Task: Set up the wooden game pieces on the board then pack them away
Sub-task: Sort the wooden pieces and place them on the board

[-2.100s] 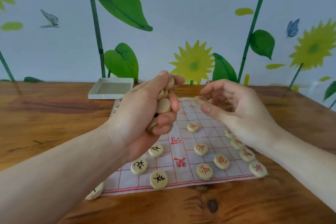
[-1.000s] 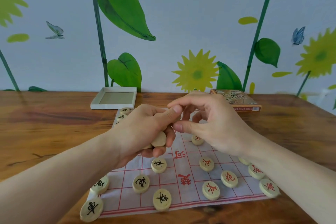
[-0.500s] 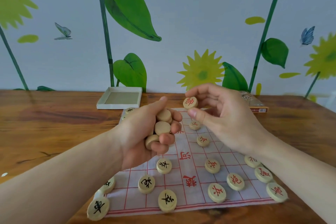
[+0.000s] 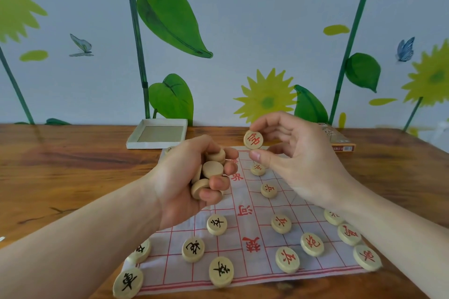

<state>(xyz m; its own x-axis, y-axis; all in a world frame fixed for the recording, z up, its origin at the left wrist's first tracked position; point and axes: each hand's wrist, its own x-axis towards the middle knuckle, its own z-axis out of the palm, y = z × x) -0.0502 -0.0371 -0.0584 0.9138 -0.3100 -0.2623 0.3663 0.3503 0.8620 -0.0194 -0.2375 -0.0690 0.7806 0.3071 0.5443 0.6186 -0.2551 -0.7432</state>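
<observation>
Pinching one red-marked piece (image 4: 253, 139) face-up for reading, the right hand (image 4: 291, 153) hovers above the far board (image 4: 245, 204); the left hand (image 4: 194, 177) clamps a reserve of pieces (image 4: 211, 172), feeding placement.

Wooden table (image 4: 60, 177) against a pale wall (image 4: 230, 19) — painted leaves, sunflowers, butterflies.

Pieces (image 4: 210, 172) partly hidden inside left hand (image 4: 184, 177); printed box (image 4: 340, 139) behind right hand (image 4: 298, 160)
</observation>
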